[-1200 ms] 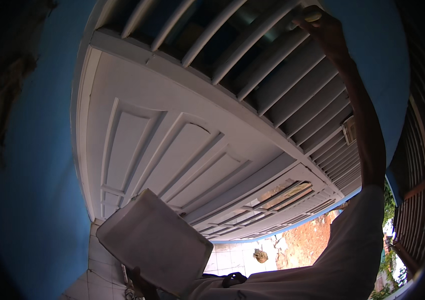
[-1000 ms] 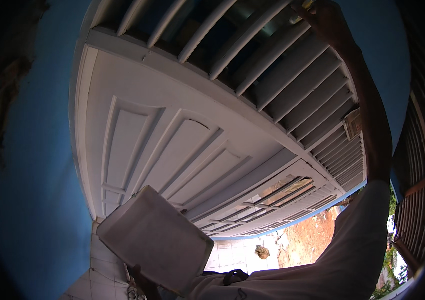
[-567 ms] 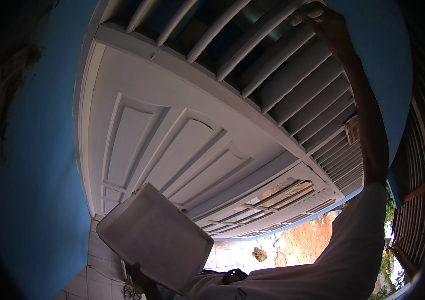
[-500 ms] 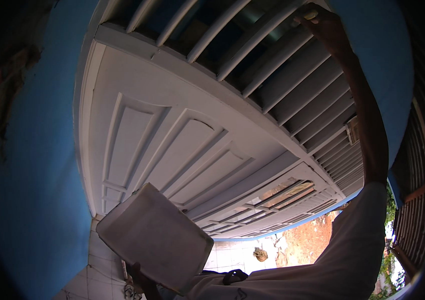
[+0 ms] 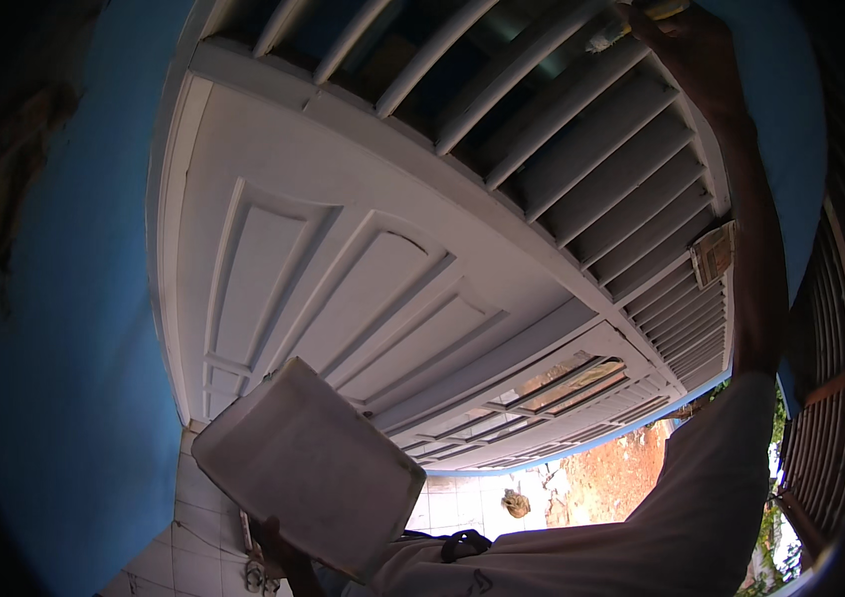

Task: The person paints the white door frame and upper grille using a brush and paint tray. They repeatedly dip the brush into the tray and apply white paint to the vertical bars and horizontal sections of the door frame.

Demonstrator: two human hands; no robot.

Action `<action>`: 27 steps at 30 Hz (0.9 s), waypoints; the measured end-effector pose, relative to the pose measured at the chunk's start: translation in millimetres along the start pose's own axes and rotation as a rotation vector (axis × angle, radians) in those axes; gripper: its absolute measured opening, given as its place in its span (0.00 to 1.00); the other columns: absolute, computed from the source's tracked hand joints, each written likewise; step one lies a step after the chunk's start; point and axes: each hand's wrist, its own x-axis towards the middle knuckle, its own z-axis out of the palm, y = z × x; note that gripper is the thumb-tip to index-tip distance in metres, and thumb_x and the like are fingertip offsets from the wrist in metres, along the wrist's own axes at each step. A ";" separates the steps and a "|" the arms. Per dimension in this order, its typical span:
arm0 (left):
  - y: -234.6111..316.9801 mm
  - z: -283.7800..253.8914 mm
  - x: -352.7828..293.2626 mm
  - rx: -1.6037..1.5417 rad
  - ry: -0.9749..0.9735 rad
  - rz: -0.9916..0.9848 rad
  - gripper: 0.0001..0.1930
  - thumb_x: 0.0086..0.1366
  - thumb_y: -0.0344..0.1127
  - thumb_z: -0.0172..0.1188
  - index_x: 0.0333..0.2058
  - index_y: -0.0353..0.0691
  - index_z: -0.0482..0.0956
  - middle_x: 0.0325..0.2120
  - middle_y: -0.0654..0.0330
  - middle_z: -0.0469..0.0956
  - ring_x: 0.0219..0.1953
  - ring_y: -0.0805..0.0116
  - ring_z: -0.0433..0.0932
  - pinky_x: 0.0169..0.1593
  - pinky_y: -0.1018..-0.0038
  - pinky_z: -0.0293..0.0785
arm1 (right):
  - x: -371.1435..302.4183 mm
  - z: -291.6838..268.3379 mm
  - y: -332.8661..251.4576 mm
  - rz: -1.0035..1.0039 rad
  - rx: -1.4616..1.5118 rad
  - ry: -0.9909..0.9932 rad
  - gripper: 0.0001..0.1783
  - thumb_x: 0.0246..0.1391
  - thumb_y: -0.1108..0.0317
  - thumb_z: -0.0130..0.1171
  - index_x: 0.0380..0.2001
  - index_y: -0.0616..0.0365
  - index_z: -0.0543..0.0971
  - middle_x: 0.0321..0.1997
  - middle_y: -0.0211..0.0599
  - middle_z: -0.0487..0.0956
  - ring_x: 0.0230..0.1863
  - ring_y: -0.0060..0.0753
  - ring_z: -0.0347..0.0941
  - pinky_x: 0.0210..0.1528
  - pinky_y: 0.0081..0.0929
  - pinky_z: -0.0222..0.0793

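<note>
High up at the right, my right hand (image 5: 696, 50) is closed round a paintbrush (image 5: 613, 33) with a yellowish handle, its bristles by the upper slats. The white slats (image 5: 532, 134) run slantwise above a white panelled door (image 5: 273, 239), with dark gaps between several of them. Low on the left, my left hand (image 5: 281, 557) grips the lower edge of a whitish rectangular container (image 5: 308, 473). The container is tilted, and I cannot see inside it.
A blue wall (image 5: 94, 328) borders the door on the left. A small brown box-like piece (image 5: 714, 256) sits against the slats beside my right forearm. A pair of sandals (image 5: 261, 575) lies on the tiled floor (image 5: 198, 557). Reddish ground shows outside at the lower right.
My right hand has shifted to the right with the paintbrush, and more of the bristles and handle now shows. The left hand and the container stay nearly still.
</note>
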 end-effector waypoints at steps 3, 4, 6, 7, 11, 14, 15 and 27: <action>1.3 5.0 -0.7 0.076 0.059 0.090 0.48 0.49 0.47 0.64 0.68 0.42 0.56 0.59 0.51 0.65 0.60 0.48 0.65 0.59 0.51 0.66 | 0.2 29.9 32.6 0.028 -0.768 0.137 0.09 0.59 0.65 0.65 0.36 0.59 0.79 0.28 0.34 0.79 0.28 0.26 0.76 0.32 0.26 0.72; -1.7 3.9 0.6 0.108 0.085 0.098 0.49 0.48 0.50 0.63 0.68 0.44 0.56 0.58 0.50 0.65 0.59 0.46 0.65 0.55 0.48 0.68 | -7.0 30.6 56.3 0.107 -0.750 0.118 0.11 0.59 0.62 0.65 0.38 0.56 0.80 0.31 0.32 0.81 0.32 0.26 0.77 0.37 0.26 0.74; 0.0 4.6 -1.9 0.115 0.079 0.078 0.49 0.48 0.51 0.62 0.69 0.44 0.55 0.58 0.50 0.64 0.59 0.45 0.65 0.55 0.47 0.68 | -16.5 32.8 80.8 0.273 -0.721 0.068 0.15 0.58 0.54 0.66 0.42 0.52 0.81 0.38 0.28 0.85 0.41 0.25 0.81 0.48 0.26 0.76; 4.4 8.5 -5.9 0.087 0.058 0.070 0.48 0.50 0.47 0.63 0.69 0.42 0.54 0.60 0.50 0.64 0.60 0.47 0.64 0.58 0.51 0.66 | -21.2 37.0 85.0 0.293 -0.728 0.088 0.14 0.60 0.56 0.64 0.43 0.52 0.81 0.37 0.27 0.85 0.39 0.23 0.80 0.46 0.24 0.76; 12.0 14.0 -9.6 0.035 0.013 -0.017 0.48 0.50 0.44 0.64 0.69 0.40 0.54 0.61 0.50 0.63 0.61 0.48 0.64 0.61 0.54 0.65 | -20.0 32.3 68.8 0.086 -0.468 0.007 0.09 0.59 0.66 0.65 0.33 0.60 0.78 0.22 0.35 0.76 0.24 0.30 0.75 0.28 0.31 0.74; 14.6 24.7 -11.3 0.035 -0.006 0.068 0.48 0.49 0.44 0.64 0.69 0.40 0.55 0.60 0.49 0.63 0.61 0.48 0.64 0.60 0.53 0.66 | 9.5 37.9 40.8 0.163 -0.904 -0.034 0.09 0.59 0.66 0.65 0.32 0.60 0.77 0.22 0.34 0.76 0.24 0.31 0.75 0.29 0.32 0.75; 16.4 29.5 -12.1 0.013 0.007 0.067 0.47 0.49 0.43 0.64 0.68 0.39 0.56 0.59 0.49 0.64 0.60 0.48 0.65 0.59 0.53 0.67 | 13.6 38.6 39.2 0.158 -0.926 -0.037 0.09 0.59 0.66 0.65 0.31 0.59 0.77 0.22 0.34 0.76 0.25 0.31 0.75 0.30 0.32 0.75; 15.7 27.9 -1.9 0.051 0.003 0.123 0.44 0.46 0.40 0.65 0.64 0.35 0.62 0.54 0.50 0.68 0.56 0.49 0.69 0.56 0.54 0.72 | -32.2 -21.5 -50.0 0.262 -0.661 -0.187 0.11 0.62 0.65 0.59 0.46 0.54 0.80 0.46 0.31 0.81 0.49 0.26 0.77 0.53 0.29 0.73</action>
